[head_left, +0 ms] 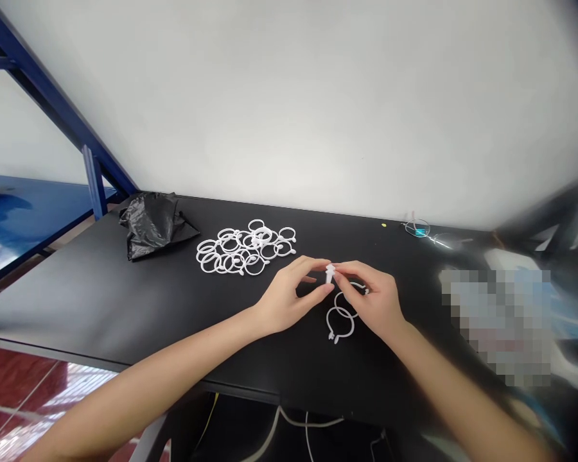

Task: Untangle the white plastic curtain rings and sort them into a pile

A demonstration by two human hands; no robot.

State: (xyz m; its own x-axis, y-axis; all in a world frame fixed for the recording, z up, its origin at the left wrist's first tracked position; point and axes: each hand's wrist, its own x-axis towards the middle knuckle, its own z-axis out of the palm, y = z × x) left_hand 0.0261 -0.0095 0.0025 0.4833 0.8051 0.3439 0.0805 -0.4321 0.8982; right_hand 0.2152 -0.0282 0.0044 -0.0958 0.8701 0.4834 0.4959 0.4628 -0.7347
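Left hand [289,292] and right hand [379,298], both nearly closed, pinch a white piece [330,274].
Right of the ring pile [255,241], two loose rings [338,308]; left of it, a black bag [154,221].

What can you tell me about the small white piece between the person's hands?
The white piece is small and smooth-looking, probably plastic. It appears narrow and roughly upright, wider near the top, where little knobs jut out, and slimmer below. The fingertips of the left hand and right hand pinch it from both sides, seemingly above the black desk. Fingers cover part of it, so its full shape can't be told.
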